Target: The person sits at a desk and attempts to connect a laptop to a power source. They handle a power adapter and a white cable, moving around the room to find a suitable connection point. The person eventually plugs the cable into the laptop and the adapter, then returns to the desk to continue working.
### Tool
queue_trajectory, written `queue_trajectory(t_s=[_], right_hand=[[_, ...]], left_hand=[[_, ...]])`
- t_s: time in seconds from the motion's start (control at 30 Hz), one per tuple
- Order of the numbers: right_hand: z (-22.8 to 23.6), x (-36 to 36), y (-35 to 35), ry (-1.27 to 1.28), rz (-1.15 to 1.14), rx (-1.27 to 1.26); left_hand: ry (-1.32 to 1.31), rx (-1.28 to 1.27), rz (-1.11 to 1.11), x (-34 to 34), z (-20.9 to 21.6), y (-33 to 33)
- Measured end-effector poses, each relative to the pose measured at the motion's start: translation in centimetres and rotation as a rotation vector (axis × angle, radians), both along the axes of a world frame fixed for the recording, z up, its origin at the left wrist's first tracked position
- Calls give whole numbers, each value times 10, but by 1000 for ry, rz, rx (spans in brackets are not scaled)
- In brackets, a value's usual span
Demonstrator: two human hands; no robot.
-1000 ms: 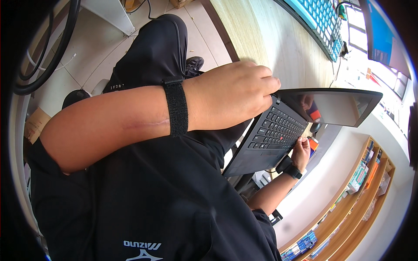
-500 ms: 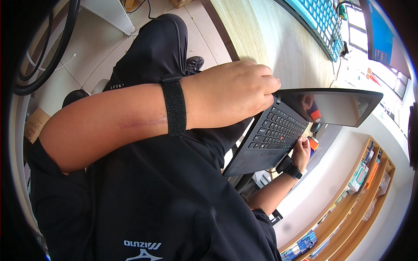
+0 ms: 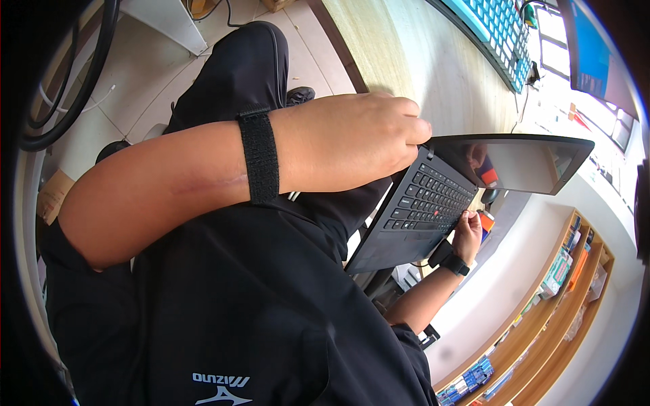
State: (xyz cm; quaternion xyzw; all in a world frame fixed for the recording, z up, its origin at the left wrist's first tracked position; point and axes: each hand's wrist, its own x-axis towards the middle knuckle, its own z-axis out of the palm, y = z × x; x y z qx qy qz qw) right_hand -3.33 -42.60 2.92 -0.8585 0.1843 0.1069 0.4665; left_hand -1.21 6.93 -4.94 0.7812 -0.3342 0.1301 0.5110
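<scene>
Curling left hand (image 3: 355, 140) at one o'clock, beside open laptop (image 3: 403, 247) at three; cannot tell whether gripping. Pressing together fingertips of right hand (image 3: 467, 240), between three and four o'clock, at laptop's edge.

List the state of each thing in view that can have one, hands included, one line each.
Laptop: open
Laptop screen: dark, showing reflections
Left hand: fingers curled at the laptop's hinge corner, grip hidden
Right hand: fingertips together at the laptop's opposite side edge, exact grip unclear
Black wrist strap: fastened around the left wrist
Monitor: lit, showing blue
Blue keyboard: lying on the desk
Wooden shelves: partly filled
</scene>
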Motion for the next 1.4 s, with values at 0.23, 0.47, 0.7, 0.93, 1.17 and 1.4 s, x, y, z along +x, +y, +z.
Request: queue_trajectory(t_s=[0.23, 0.47, 0.7, 0.93, 1.17, 1.4], right_hand=[[-1, 0, -3, -5, -10, 38], [0, -1, -7, 5, -7, 20], [3, -1, 5, 9, -15, -2], [2, -1, 6, -8, -33, -10], [-1, -1, 0, -14, -38, 9], [0, 0, -3, 3, -29, 18]], left_hand=[[-10, 54, -53, 1, 2, 4], [33, 52, -92, 3, 1, 6], [-16, 2, -78, 1, -6, 13], [97, -78, -67, 1, -5, 16], [-55, 9, -54, 2, -2, 11], [-42, 60, -60, 1, 2, 9]])
